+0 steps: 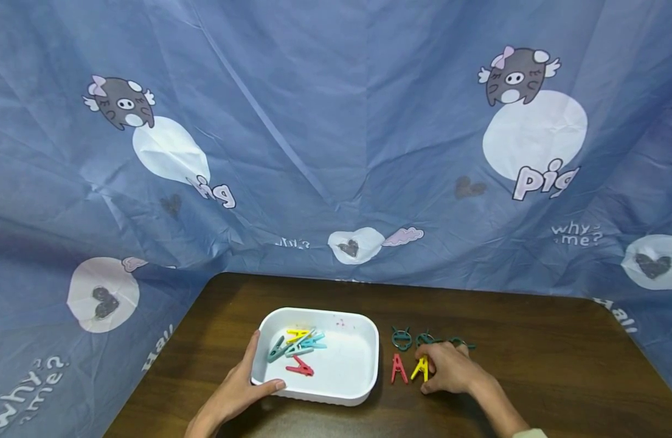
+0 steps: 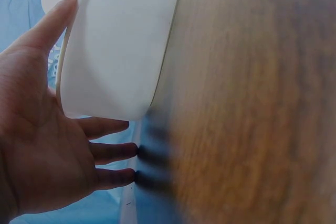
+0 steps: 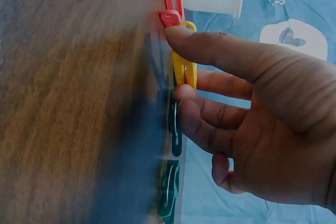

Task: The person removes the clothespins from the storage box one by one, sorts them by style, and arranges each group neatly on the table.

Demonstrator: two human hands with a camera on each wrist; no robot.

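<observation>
A white plastic tray holds several clothespins in its left part: a yellow one, a red one, a grey-green one and pale blue ones. My left hand spans the tray's near-left corner, thumb on the near rim and straight fingers along the left side. To the right of the tray, my right hand pinches a yellow clothespin between thumb and fingertips, low at the tabletop. Beside it lies a red clothespin.
Behind the loose clothespins lies a row of dark green clips, including one at the left; my right hand partly covers the others. They lie on a brown wooden table. A blue printed cloth hangs behind and at the sides.
</observation>
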